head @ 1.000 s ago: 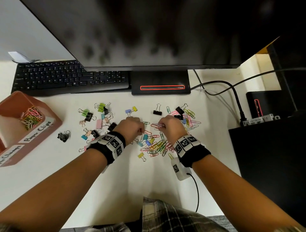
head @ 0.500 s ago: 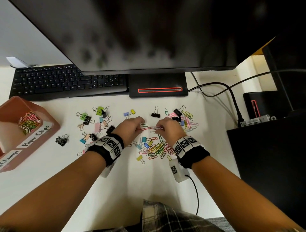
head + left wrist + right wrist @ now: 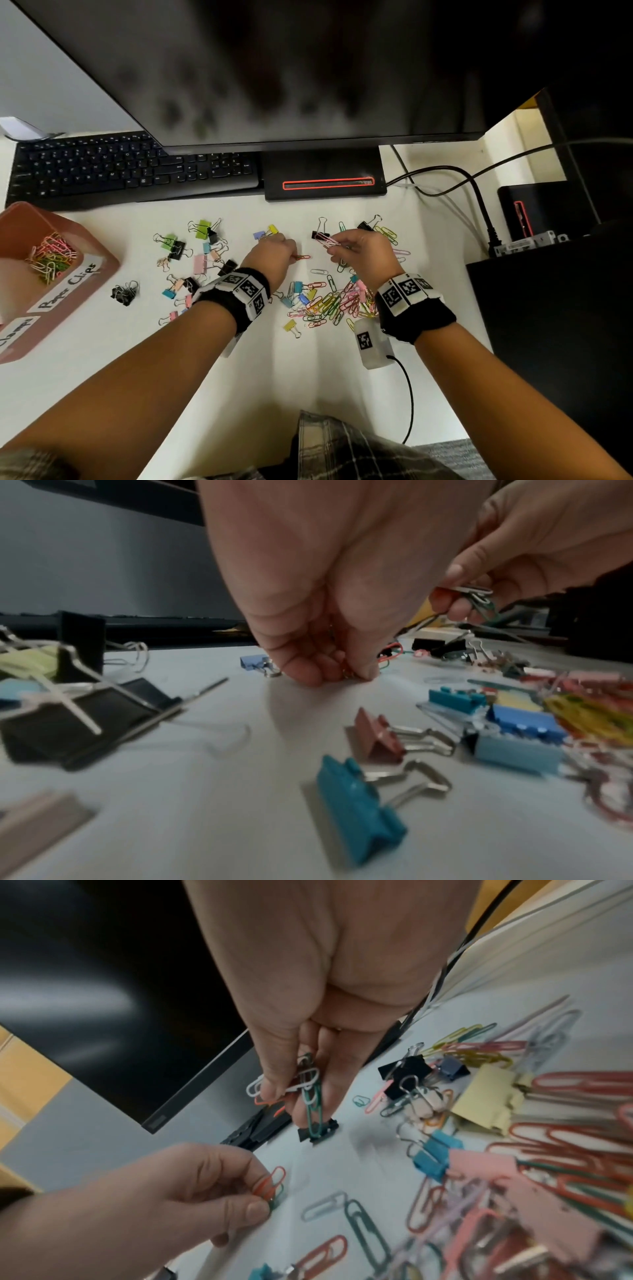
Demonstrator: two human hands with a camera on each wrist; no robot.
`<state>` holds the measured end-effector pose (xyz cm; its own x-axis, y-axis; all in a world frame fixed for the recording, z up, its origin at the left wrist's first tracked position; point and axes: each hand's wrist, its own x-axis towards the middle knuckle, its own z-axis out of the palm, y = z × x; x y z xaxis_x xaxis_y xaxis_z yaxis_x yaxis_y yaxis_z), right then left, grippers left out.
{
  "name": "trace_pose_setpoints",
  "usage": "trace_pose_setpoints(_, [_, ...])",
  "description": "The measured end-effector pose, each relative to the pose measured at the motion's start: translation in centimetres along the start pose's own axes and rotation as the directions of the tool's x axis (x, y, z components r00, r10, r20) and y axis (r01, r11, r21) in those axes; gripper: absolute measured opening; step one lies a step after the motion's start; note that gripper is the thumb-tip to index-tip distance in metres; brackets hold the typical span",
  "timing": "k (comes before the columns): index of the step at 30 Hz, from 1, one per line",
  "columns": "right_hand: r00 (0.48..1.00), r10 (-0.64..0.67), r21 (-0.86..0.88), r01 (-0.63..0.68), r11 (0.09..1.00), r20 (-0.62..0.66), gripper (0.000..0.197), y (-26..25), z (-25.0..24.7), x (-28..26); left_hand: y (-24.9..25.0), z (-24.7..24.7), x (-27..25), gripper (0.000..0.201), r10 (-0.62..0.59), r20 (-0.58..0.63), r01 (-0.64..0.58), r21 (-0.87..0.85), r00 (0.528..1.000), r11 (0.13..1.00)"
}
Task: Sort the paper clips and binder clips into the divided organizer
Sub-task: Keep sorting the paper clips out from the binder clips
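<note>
From the head view, both hands work over the middle of the desk (image 3: 239, 359). The left hand (image 3: 270, 257) pinches an orange paper clip (image 3: 303, 257), which juts out past its fingertips toward the right hand (image 3: 363, 255). That one grips a small bunch of paper clips (image 3: 329, 241) sticking out from its fingers toward the monitor. The loose pile of paper clips (image 3: 329, 305) lies just behind both wrists; binder clips (image 3: 202, 263) scatter toward the desk's left side, and the pink organizer (image 3: 102, 270) sits at the left edge, paper clips in one compartment.

Left wrist view: left hand (image 3: 308, 588), fingers curled down, tips touching the desk.

Right wrist view: thumb and fingers clamp the bunch (image 3: 304, 1088), a green clip dangling below the right hand (image 3: 325, 988). The left hand (image 3: 154, 1199) holds its orange clip (image 3: 270, 1181) at the fingertips.
</note>
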<state>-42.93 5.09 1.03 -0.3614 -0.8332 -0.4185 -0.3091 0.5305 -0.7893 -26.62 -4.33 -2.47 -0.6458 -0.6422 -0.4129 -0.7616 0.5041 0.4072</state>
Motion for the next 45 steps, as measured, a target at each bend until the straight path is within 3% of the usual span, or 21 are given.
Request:
trace_pose_setpoints(4, [1.0,0.008,0.105,-0.006,0.994,-0.012,0.022,-1.4,0.9,-0.2,-1.1,-2.0,-2.9,0.012,-0.046,-0.165,0.009,-0.216,0.985,0.976])
trace_pose_setpoints(8, [0.996,-0.089,0.106,0.085,0.991,0.026,0.015,-5.2,4.2,-0.6,-5.0,-6.0,-8.9,0.002,-0.145,-0.334,0.03,-0.326,0.931,0.945])
trace_pose_setpoints(11, [0.975,-0.194,0.092,0.185,0.978,0.108,0.012,-9.7,8.6,-0.4,-10.1,-9.5,-13.2,0.001,-0.283,-0.384,0.137,-0.365,0.879,0.921])
trace_pose_setpoints(15, [0.905,-0.378,0.007,0.384,0.923,0.198,0.012,-16.7,16.5,0.6,-17.1,-14.3,-16.6,0.009,-0.47,-0.446,0.307,-0.39,0.762,0.868])
trace_pose_setpoints(18, [0.866,-0.445,-0.034,0.464,0.885,0.229,0.017,-21.6,22.8,1.3,-21.1,-16.6,-17.2,0.017,-0.546,-0.416,0.404,-0.384,0.727,0.83])
trace_pose_setpoints(22, [0.87,-0.382,-0.122,0.435,0.892,0.311,0.032,-25.2,28.5,1.5,-23.5,-17.5,-17.4,0.027,-0.531,-0.361,0.439,-0.309,0.767,0.844])
trace_pose_setpoints(26, [0.861,-0.422,-0.044,0.451,0.891,0.286,0.033,-24.7,27.9,0.1,-22.9,-17.3,-18.7,0.03,-0.392,-0.471,0.234,-0.358,0.79,0.904])
trace_pose_setpoints(29, [0.87,-0.431,-0.028,0.45,0.893,0.241,0.023,-21.1,24.1,-1.6,-20.6,-15.7,-18.8,0.025,-0.29,-0.446,0.111,-0.385,0.846,0.916])
trace_pose_setpoints(33, [0.925,-0.321,-0.239,0.365,0.9,0.203,0.016,-13.3,17.0,-3.4,-15.2,-12.4,-17.1,0.021,-0.104,-0.241,0.009,-0.366,0.965,0.93])
trace_pose_setpoints(35, [0.965,-0.219,-0.307,0.253,0.918,0.142,0.013,-9.1,13.2,-4.6,-11.8,-10.2,-16.2,0.02,-0.023,-0.121,-0.024,-0.369,0.992,0.929])
trace_pose_setpoints(40, [1.0,0.003,-0.349,0.008,0.937,0.03,0.015,-1.4,5.9,-7.8,-4.5,-3.8,-14.1,0.023,0.154,0.145,-0.097,-0.341,0.977,0.935])
trace_pose_setpoints(45, [0.998,-0.007,-0.349,0.026,0.937,0.055,0.027,2.7,2.9,-8.4,-0.2,1.3,-11.8,0.033,0.095,0.198,-0.035,-0.287,0.976,0.957])
